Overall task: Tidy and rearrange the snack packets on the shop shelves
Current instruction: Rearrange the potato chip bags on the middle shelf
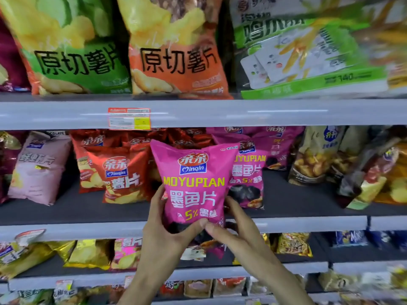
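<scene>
- Pink bag [193, 183] is in both my hands, standing straight up, its long way up and down, its top well above my fingers.
- My left hand [161, 225] grips the bottom left corner, thumb on the front, fingers tucked behind.
- My right hand [234, 225] grips the bottom right corner the same way, and my two thumbs nearly touch.
- Both hands are just as near the bag.
- The bag hangs just in front of the shelf [66, 231] lip, and I think it is not resting on it.
- Behind my right hand stands a second bag [248, 172], pink too; past my left hand is a red bag [120, 179].
- I think the next move is a push straight away from me, between those two.
</scene>
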A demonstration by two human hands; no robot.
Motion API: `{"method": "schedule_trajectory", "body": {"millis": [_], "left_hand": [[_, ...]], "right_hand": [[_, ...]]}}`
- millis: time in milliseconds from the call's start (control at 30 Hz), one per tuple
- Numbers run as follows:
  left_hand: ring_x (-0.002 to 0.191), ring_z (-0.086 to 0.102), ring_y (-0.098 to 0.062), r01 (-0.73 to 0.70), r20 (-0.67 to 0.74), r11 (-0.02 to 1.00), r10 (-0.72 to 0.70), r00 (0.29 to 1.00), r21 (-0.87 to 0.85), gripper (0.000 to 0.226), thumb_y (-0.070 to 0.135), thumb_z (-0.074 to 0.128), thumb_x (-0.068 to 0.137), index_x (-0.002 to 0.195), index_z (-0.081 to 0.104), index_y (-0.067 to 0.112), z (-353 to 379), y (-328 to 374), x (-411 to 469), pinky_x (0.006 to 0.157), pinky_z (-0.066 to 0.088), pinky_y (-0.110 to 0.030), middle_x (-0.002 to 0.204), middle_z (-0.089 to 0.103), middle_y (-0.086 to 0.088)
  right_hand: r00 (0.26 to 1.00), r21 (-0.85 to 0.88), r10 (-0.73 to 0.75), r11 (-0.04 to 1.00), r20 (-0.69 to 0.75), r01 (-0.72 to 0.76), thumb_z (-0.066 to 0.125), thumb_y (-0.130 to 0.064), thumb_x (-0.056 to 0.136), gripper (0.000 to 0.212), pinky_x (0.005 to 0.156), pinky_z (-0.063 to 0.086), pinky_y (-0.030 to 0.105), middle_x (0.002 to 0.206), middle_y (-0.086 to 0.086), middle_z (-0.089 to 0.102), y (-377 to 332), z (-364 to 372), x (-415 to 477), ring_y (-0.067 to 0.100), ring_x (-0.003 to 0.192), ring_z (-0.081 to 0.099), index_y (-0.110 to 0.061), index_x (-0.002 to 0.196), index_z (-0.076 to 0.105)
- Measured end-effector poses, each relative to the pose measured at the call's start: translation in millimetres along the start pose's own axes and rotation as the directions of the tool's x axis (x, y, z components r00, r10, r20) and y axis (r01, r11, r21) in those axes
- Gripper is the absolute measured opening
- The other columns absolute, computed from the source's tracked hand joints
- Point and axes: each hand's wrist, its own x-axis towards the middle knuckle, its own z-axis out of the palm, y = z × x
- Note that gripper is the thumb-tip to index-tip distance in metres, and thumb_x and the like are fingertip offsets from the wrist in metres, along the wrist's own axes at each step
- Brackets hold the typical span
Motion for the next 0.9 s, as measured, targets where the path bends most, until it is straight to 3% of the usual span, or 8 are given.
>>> {"method": "schedule_trajectory", "body": {"millis": [133,300,433,533,600,667,767,900], "left_hand": [[0.12,0.068,-0.004,-0.004,0.078,1.0,0.005,0.997,-0.017,0.106,0.051,0.099,0.062,0.148,0.038,0.057,50.2,9.5,-6.6,0.097,0.061,-0.042,0.131,0.065,0.027],[0.128,0.064,-0.006,-0.044,0.206,0.999,0.046,0.977,-0.015,0.101,0.049,0.091,0.067,0.154,0.041,0.038,117.6,14.8,-9.4,0.106,0.054,-0.037,0.139,0.067,0.016],[0.129,0.056,0.011,-0.004,0.312,0.998,0.021,0.95,-0.056,0.096,0.053,0.087,0.066,0.149,0.038,0.047,163.9,20.5,-0.9,0.096,0.05,-0.01,0.136,0.061,0.036],[0.134,0.053,0.008,-0.05,0.284,0.997,0.031,0.958,0.063,0.094,0.068,0.082,0.069,0.151,0.041,0.05,182.5,15.9,7.8,0.105,0.048,-0.021,0.143,0.058,0.031],[0.131,0.051,0.004,-0.148,0.137,0.96,0.118,0.983,0.239,0.086,0.068,0.082,0.074,0.149,0.044,0.05,186.6,8.2,14.8,0.106,0.046,-0.029,0.14,0.055,0.029],[0.13,0.047,-0.011,-0.223,-0.019,0.874,0.256,0.967,0.431,0.086,0.057,0.086,0.077,0.15,0.044,0.041,188.9,-1.4,23.9,0.106,0.041,-0.035,0.137,0.052,0.014],[0.138,0.033,-0.035,-0.15,-0.138,0.766,0.298,0.945,0.625,0.114,0.048,0.097,0.066,0.159,0.033,0.03,197.3,-13.4,39.3,0.112,0.031,-0.049,0.15,0.036,-0.014],[0.143,0.028,-0.044,-0.056,-0.173,0.751,0.224,0.959,0.658,0.122,0.051,0.095,0.065,0.162,0.022,0.039,205.5,-23.6,50.4,0.114,0.031,-0.061,0.162,0.019,-0.017]], "right_hand": [[0.999,0.022,0.025,0.999,-0.021,-0.024,0.085,-0.035,0.083,0.086,0.094,0.055,0.019,0.13,-0.025,0.067,4.0,-45.2,-18.1,-0.004,0.12,0.063,-0.044,0.152,0.035],[0.991,0.1,0.047,0.994,-0.129,-0.034,0.088,0.0,0.073,0.091,0.082,0.059,0.023,0.122,-0.007,0.075,16.6,-108.7,-30.1,0.012,0.111,0.073,-0.02,0.149,0.041],[0.97,0.17,0.05,0.985,-0.237,-0.009,0.097,-0.02,0.066,0.095,0.087,0.06,0.03,0.125,-0.002,0.074,35.2,-164.2,-29.3,0.017,0.115,0.071,-0.024,0.147,0.046],[0.944,0.255,0.104,0.967,-0.314,-0.021,0.097,-0.038,0.054,0.1,0.088,0.061,0.034,0.121,0.0,0.076,47.0,-202.4,-22.2,0.02,0.112,0.073,-0.027,0.142,0.052],[0.934,0.274,0.118,0.961,-0.336,-0.023,0.1,-0.045,0.05,0.104,0.094,0.058,0.044,0.119,0.003,0.076,53.6,-226.6,-16.1,0.025,0.112,0.073,-0.026,0.141,0.054],[0.932,0.256,0.114,0.966,-0.343,-0.023,0.101,-0.047,0.05,0.104,0.088,0.06,0.038,0.119,0.003,0.077,57.5,-247.5,-9.1,0.024,0.111,0.073,-0.026,0.141,0.054],[0.937,0.216,0.103,0.976,-0.333,-0.031,0.096,-0.023,0.068,0.089,0.074,0.061,0.024,0.116,-0.002,0.077,64.0,-274.2,7.2,0.017,0.105,0.075,-0.026,0.144,0.05],[0.963,0.146,0.09,0.988,-0.256,-0.054,0.09,-0.023,0.065,0.092,0.083,0.059,0.028,0.116,-0.011,0.077,74.6,-287.0,36.2,0.008,0.108,0.073,-0.028,0.146,0.047]]}}
